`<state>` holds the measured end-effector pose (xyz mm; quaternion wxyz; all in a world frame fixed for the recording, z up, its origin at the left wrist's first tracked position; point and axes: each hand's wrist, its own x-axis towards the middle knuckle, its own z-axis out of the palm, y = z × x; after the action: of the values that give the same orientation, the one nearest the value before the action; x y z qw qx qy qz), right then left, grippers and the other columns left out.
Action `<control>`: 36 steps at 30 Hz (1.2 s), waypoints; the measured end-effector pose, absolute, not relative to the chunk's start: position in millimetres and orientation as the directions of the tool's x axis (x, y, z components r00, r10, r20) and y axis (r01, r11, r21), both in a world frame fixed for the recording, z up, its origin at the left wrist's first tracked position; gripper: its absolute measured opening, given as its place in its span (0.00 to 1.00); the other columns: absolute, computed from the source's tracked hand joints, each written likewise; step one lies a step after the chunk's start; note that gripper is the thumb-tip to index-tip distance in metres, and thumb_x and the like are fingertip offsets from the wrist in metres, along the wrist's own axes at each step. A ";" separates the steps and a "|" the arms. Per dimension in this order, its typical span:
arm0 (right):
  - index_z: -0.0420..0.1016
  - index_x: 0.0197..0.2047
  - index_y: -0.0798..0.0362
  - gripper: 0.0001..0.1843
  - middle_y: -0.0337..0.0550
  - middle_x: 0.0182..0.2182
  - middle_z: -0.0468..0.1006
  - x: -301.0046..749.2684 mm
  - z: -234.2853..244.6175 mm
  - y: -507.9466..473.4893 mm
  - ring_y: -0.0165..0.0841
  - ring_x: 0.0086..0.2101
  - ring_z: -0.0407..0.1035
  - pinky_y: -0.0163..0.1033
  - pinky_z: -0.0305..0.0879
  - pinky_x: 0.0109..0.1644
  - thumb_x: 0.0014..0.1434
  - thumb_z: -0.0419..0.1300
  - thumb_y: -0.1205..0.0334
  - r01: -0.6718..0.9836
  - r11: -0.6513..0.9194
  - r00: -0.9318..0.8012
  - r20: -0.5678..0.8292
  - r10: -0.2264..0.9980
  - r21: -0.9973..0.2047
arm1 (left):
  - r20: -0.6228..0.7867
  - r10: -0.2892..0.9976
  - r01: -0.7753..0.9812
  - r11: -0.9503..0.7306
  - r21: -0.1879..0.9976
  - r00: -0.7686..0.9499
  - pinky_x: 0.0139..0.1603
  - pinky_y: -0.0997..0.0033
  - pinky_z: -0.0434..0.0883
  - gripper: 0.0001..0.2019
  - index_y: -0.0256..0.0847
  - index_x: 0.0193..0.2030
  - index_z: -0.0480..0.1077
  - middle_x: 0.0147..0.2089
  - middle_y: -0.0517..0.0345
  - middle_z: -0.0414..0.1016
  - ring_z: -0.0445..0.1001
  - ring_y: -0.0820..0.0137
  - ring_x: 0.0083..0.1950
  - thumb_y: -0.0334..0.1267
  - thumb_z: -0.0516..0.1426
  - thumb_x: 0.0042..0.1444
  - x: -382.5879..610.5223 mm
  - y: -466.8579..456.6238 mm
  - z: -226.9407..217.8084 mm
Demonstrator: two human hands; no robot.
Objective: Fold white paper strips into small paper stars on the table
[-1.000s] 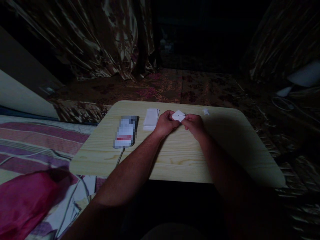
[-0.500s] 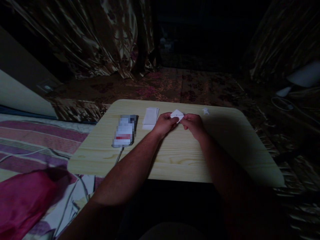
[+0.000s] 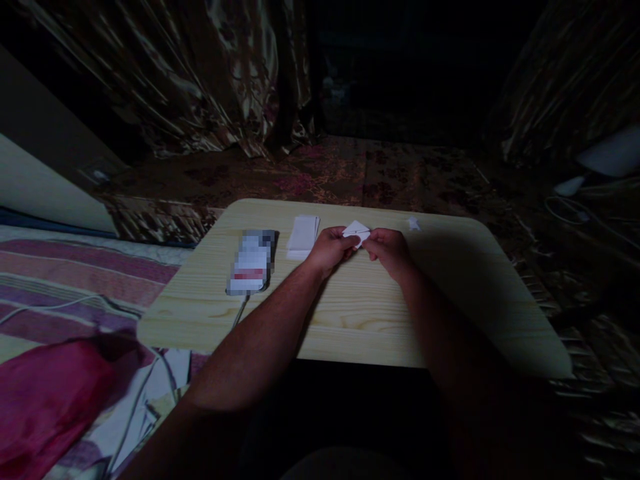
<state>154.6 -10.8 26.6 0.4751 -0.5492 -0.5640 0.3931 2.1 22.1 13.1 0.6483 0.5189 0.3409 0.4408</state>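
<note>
Tabletop (image 3: 365,313) stretches rightward, its far edge (image 3: 360,211) near the folded paper (image 3: 356,228).

- Left hand (image 3: 327,252) and left forearm (image 3: 255,337): bare
- Right hand (image 3: 390,248) and right forearm (image 3: 435,313): bare
- Near edge: rounded dark shape (image 3: 345,465), perhaps clothing, too dim to tell

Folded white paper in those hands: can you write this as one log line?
left hand: holding folded white paper | right hand: holding its right corner | white rectangular paper stack: on pale wooden table
</note>
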 end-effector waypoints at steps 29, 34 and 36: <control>0.71 0.25 0.54 0.09 0.34 0.15 0.68 156.8 24.7 -11.9 0.26 0.18 0.59 0.33 0.53 0.23 0.49 0.61 0.57 0.259 0.133 -0.001 0.138 0.990 -0.957 | -0.019 0.917 -0.280 0.142 0.949 0.399 0.19 0.76 0.54 0.12 0.33 0.26 0.71 0.22 0.60 0.69 0.61 0.80 0.18 0.39 0.66 0.42 1.5 22.3 13.6; 0.70 0.25 0.54 0.09 0.33 0.14 0.67 155.5 25.2 -12.1 0.26 0.18 0.59 0.33 0.54 0.23 0.49 0.61 0.56 0.279 0.128 0.016 0.138 0.990 -0.952 | -0.037 0.920 -0.273 0.154 0.950 0.391 0.19 0.76 0.55 0.12 0.33 0.25 0.71 0.22 0.59 0.70 0.61 0.80 0.18 0.39 0.67 0.41 1.7 22.6 14.3; 0.70 0.25 0.54 0.09 0.33 0.15 0.67 154.9 26.8 -12.7 0.26 0.18 0.59 0.33 0.54 0.23 0.49 0.61 0.57 0.283 0.118 0.017 0.128 0.992 -0.952 | -0.041 0.920 -0.278 0.160 0.947 0.389 0.19 0.76 0.55 0.12 0.33 0.25 0.71 0.22 0.59 0.70 0.61 0.80 0.18 0.39 0.67 0.41 1.9 22.3 14.8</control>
<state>154.9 -12.7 26.8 0.4627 -0.5426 -0.5874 0.3826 1.9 22.3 14.8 0.6834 0.4772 0.3363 0.4384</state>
